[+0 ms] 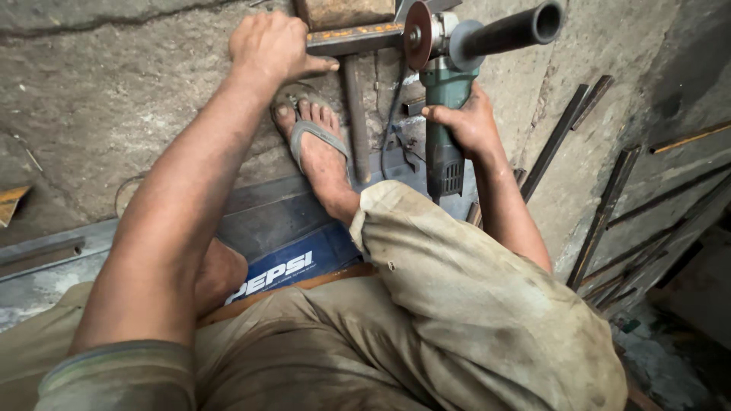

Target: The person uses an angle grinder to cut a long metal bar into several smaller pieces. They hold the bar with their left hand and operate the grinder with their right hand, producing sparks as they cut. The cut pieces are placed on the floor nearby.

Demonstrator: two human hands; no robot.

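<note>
- Here, the left hand (272,46) presses down on a flat rusty steel bar (352,38), its fingers curled over the bar's near end and clenched on it.
- The right hand (468,122) grips the green body of an angle grinder (442,114), fingers wrapped tight round the housing.
- The grinder's cutting disc (417,34) stands on edge against the right end of the steel bar, touching it at the top of the view.
- A black side handle (514,30) sticks out of the grinder head to the right, with no hand on it.
- A foot in a grey sandal (318,148) rests on the concrete floor (114,99) just below the bar, beside a round steel rod (355,114).
- The grinder's dark cord (392,114) hangs down between the rod and the tool.
- Long steel strips (601,213) lie against the floor well to the right.
- A blue printed sheet (293,266) lies under the bent leg.
</note>
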